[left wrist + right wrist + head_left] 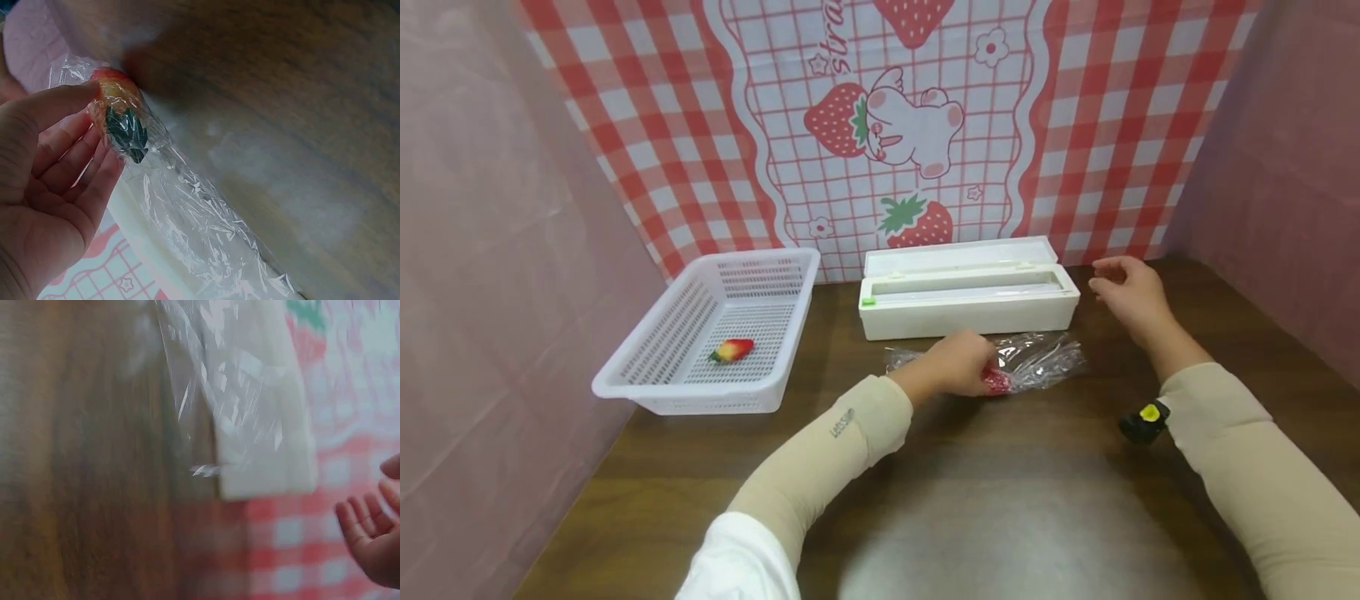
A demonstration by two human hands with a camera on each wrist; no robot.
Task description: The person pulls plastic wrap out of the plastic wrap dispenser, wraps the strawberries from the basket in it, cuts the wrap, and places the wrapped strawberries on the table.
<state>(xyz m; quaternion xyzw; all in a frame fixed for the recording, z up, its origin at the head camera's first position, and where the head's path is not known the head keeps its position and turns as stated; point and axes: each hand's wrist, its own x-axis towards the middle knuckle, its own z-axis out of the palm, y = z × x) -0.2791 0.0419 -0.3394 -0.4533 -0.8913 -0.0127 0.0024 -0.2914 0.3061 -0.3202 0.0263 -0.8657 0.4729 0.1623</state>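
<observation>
1. Head view: fairly bright, with pale glare across the near table (1015, 542) and softer shadow to its right.
2. Left wrist view: dimmer; a dark shadow lies beside the strawberry (119, 94), while the film (194, 231) throws white highlights.
3. Right wrist view: hazy, low in contrast; blur softens the box (269, 482), cloth (290, 534) and table.

Tabletop (1000, 500): dark brown wood grain, shiny at near middle. White basket (715, 403) stands at left. White box (970, 318), lid open, stands toward rear. Clear film (1047, 362) spreads before it, crumpled; contact with wood unclear.
</observation>
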